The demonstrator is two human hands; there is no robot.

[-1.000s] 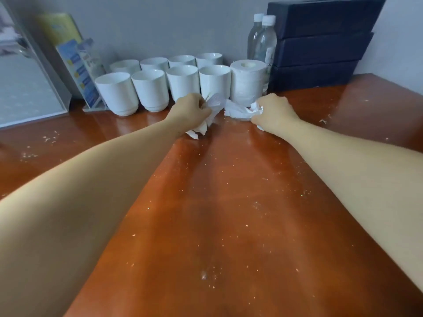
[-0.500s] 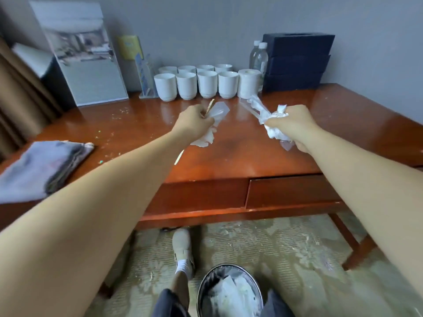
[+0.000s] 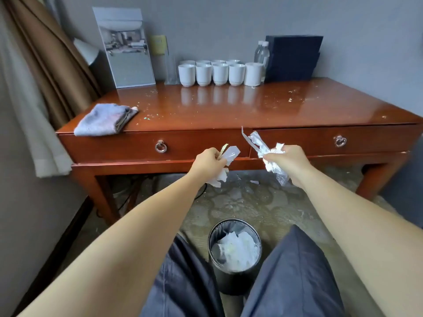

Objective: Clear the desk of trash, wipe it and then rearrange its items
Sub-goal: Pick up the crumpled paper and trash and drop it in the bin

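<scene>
Before the desk (image 3: 240,110), left hand (image 3: 208,165) and right hand (image 3: 291,166) each grip trash (image 3: 258,144).

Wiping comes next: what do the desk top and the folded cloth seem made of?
Desk top: reddish-brown wood or wood veneer, glossy lacquer; the white cups reflect in it. Folded cloth: soft grey-blue fabric, matte, limp at the edges, probably a towel or rag.

Cloth (image 3: 105,120) on desk (image 3: 229,110) left; cups (image 3: 211,74) at back
</scene>
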